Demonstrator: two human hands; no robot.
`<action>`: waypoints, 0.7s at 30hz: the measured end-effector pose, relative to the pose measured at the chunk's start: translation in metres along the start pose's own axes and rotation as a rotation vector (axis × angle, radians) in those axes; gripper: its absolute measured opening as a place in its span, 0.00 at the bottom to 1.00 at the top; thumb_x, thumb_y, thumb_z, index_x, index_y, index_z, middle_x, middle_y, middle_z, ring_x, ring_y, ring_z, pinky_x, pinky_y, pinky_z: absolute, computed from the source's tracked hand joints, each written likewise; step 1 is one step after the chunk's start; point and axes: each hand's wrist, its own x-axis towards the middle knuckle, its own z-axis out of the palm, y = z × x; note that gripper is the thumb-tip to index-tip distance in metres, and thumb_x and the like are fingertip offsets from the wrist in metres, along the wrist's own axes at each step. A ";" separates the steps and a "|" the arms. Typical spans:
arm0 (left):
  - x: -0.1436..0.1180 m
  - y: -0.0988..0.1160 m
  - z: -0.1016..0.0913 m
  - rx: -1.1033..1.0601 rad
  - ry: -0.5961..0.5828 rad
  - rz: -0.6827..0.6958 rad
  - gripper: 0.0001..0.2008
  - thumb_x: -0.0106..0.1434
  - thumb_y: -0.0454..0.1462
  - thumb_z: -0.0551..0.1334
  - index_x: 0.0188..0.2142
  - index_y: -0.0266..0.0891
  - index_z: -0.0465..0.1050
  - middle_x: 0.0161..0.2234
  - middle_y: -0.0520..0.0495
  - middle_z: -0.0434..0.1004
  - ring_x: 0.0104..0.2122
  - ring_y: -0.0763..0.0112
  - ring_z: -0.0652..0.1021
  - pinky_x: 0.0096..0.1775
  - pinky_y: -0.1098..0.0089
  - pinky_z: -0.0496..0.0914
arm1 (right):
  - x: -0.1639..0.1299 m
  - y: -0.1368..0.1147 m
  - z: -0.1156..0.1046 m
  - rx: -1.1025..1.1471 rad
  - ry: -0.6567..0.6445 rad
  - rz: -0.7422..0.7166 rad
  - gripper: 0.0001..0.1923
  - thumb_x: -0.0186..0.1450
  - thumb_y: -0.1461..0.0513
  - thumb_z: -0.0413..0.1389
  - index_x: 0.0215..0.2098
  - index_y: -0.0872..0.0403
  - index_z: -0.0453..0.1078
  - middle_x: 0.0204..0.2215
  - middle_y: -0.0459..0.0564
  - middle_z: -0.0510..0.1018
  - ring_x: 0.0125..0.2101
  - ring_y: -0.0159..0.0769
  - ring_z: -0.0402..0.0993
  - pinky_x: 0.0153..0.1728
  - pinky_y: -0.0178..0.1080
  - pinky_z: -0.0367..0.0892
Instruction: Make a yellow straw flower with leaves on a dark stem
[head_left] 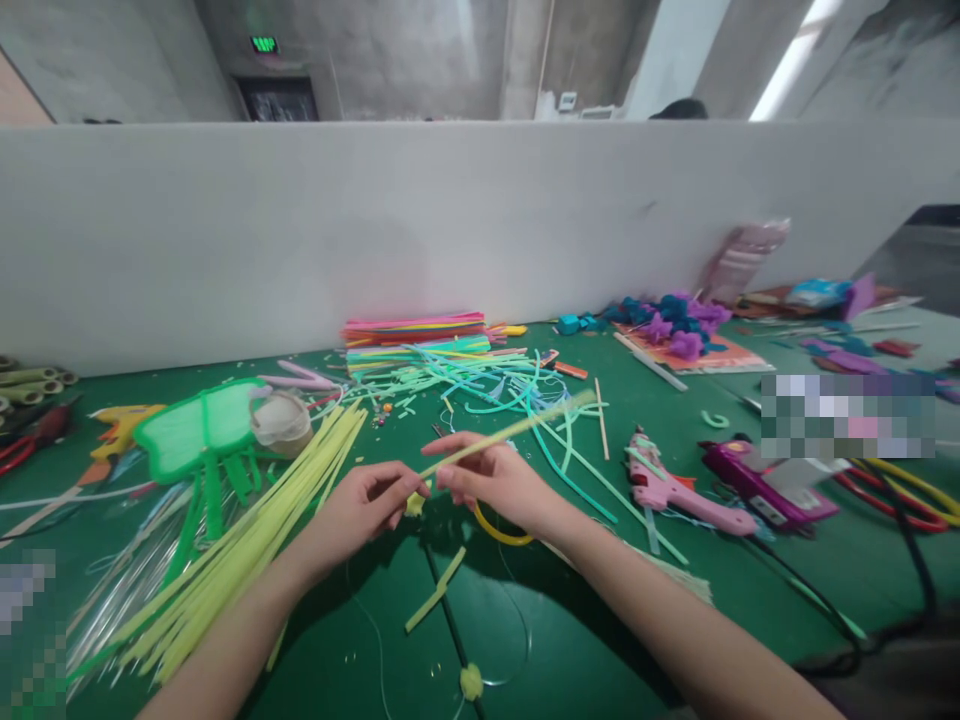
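A yellow-green strip is pinched between the left hand and the right hand, both closed on its near end. Its long axis is slanted up and rightward, the far tip pointing away beyond the right hand. A pink glue gun lies right of that hand.

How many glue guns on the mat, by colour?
Pink glue gun: 1
Purple glue gun: 1
Yellow glue gun: 1, partly hidden behind the green mesh piece
Total: 3

All lie untouched on the green mat; the left hand and right hand hold a yellow-green strip between them.
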 end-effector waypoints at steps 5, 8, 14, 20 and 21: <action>0.002 -0.001 -0.004 0.014 0.047 -0.001 0.20 0.63 0.52 0.55 0.35 0.38 0.73 0.19 0.57 0.61 0.17 0.78 0.60 0.19 0.77 0.53 | 0.000 -0.005 -0.003 -0.027 0.146 -0.080 0.16 0.63 0.50 0.56 0.34 0.54 0.72 0.28 0.46 0.74 0.24 0.27 0.67 0.23 0.30 0.61; 0.004 -0.006 -0.010 0.000 0.086 0.018 0.19 0.64 0.51 0.55 0.36 0.38 0.74 0.20 0.56 0.63 0.18 0.77 0.62 0.20 0.77 0.55 | 0.001 -0.010 -0.015 0.031 0.263 -0.082 0.16 0.62 0.50 0.57 0.36 0.54 0.72 0.27 0.46 0.74 0.24 0.28 0.68 0.21 0.30 0.59; 0.004 -0.008 -0.008 0.109 0.021 0.014 0.20 0.64 0.52 0.55 0.36 0.38 0.76 0.19 0.55 0.64 0.18 0.75 0.63 0.21 0.75 0.55 | 0.001 -0.002 -0.006 -0.097 0.029 -0.021 0.17 0.65 0.51 0.54 0.42 0.54 0.71 0.31 0.48 0.76 0.27 0.29 0.71 0.24 0.31 0.64; 0.009 -0.017 -0.017 0.300 0.212 0.087 0.20 0.65 0.51 0.53 0.32 0.40 0.74 0.23 0.52 0.71 0.25 0.69 0.71 0.28 0.72 0.61 | 0.002 0.001 -0.006 -0.129 0.163 -0.033 0.20 0.67 0.47 0.48 0.36 0.55 0.68 0.30 0.49 0.76 0.27 0.30 0.73 0.23 0.31 0.67; 0.010 -0.020 -0.021 0.332 0.243 0.082 0.20 0.65 0.51 0.53 0.33 0.40 0.75 0.24 0.52 0.73 0.27 0.67 0.72 0.30 0.71 0.62 | 0.002 0.001 -0.009 -0.142 0.208 -0.034 0.20 0.67 0.47 0.48 0.35 0.55 0.67 0.27 0.48 0.75 0.25 0.30 0.73 0.21 0.31 0.67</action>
